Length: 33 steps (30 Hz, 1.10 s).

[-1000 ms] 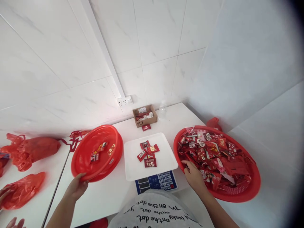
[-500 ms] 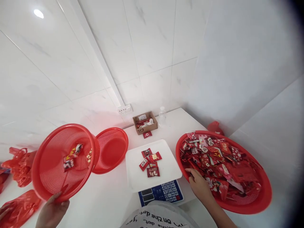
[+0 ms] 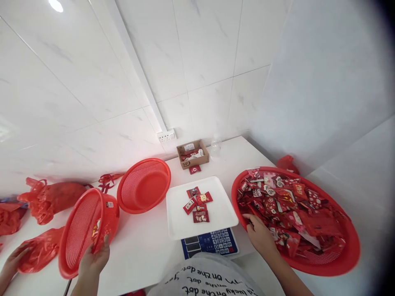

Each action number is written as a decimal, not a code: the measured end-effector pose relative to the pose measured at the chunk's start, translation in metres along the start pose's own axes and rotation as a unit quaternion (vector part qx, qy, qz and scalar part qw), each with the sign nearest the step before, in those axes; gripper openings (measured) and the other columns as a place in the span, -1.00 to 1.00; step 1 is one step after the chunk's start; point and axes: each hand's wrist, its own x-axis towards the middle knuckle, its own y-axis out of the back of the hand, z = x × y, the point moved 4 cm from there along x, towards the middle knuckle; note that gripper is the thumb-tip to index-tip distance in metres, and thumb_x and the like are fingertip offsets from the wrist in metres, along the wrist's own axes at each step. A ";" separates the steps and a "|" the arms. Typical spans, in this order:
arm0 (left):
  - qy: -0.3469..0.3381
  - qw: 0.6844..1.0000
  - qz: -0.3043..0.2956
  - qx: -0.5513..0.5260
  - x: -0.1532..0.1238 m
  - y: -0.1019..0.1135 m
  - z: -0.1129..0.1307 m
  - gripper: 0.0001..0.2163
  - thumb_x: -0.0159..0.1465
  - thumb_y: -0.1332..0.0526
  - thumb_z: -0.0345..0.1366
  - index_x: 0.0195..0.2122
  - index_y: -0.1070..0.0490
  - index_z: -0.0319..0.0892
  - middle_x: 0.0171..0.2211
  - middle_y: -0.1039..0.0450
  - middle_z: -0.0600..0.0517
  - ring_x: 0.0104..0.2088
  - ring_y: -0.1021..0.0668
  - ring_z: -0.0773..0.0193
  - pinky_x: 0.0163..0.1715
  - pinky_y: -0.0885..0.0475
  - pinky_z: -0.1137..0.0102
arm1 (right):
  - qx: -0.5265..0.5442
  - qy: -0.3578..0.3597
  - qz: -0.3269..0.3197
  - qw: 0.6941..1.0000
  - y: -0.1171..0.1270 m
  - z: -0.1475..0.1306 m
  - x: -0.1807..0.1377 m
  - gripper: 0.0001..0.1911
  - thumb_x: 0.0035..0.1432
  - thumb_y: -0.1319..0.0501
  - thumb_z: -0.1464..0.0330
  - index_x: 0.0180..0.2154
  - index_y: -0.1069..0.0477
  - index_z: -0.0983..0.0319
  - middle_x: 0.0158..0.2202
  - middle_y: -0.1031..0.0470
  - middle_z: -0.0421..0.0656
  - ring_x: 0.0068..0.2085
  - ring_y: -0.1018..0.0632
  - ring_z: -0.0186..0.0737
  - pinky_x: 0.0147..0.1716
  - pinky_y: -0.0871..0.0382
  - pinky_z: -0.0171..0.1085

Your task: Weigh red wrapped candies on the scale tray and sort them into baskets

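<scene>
My left hand [image 3: 95, 258] grips the near rim of a red plastic basket [image 3: 75, 230], which is tipped steeply on its side toward the left. A few wrapped candies [image 3: 96, 229] show inside it. At the right, my right hand [image 3: 258, 232] is closed on the left rim of a large red basket [image 3: 347, 257] heaped with red candy packets [image 3: 286, 209]. Between my hands, several small red packets [image 3: 201, 216] lie on the white tray [image 3: 179, 228] of a scale with a blue keypad [image 3: 210, 243].
Another person's hand [image 3: 15, 261] holds a red plastic bag [image 3: 43, 250] at the lower left. A second red basket [image 3: 143, 187] stands behind the tray. By the wall are a cardboard box [image 3: 193, 154], a clear bottle [image 3: 216, 147] and a tied red bag [image 3: 58, 199].
The left basket has come down and turned from facing me to tipping leftward, toward the other person's red bag. My right hand keeps its place on the large basket's rim.
</scene>
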 end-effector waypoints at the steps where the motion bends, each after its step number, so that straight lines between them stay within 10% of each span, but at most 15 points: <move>1: 0.003 1.000 0.009 -0.001 0.001 -0.003 -0.005 -0.58 0.21 0.12 -0.52 0.07 -0.21 -0.13 -0.40 -0.49 0.00 -0.45 -0.57 0.31 -0.50 -0.51 0.49 | 0.003 0.000 0.002 1.000 0.000 0.000 0.000 -0.56 -0.08 0.09 0.41 -0.17 -0.39 0.27 -0.09 -0.44 -0.04 -0.05 -0.43 -0.15 -0.01 -0.25 -0.16; 17: 0.079 0.969 -0.193 0.132 -0.024 -0.149 -0.103 -0.63 0.19 -0.13 -0.12 -0.06 -0.26 -0.24 -0.12 -0.35 -0.21 -0.07 -0.47 0.07 -0.22 -0.50 0.24 | -0.005 0.015 0.000 1.000 0.003 -0.004 -0.001 -0.57 -0.07 0.09 0.42 -0.19 -0.40 0.26 -0.11 -0.44 -0.05 -0.07 -0.43 -0.17 -0.01 -0.25 -0.18; 33: 0.015 0.984 -0.156 0.084 -0.010 -0.131 -0.084 -0.81 0.25 0.00 -0.20 -0.17 -0.26 -0.11 -0.14 -0.34 -0.04 -0.11 -0.47 0.27 -0.11 -0.42 0.31 | -0.088 -0.004 0.013 0.996 0.000 -0.006 -0.001 -0.56 -0.02 0.12 0.43 -0.17 -0.40 0.30 -0.09 -0.42 -0.02 -0.05 -0.42 -0.17 -0.01 -0.24 -0.19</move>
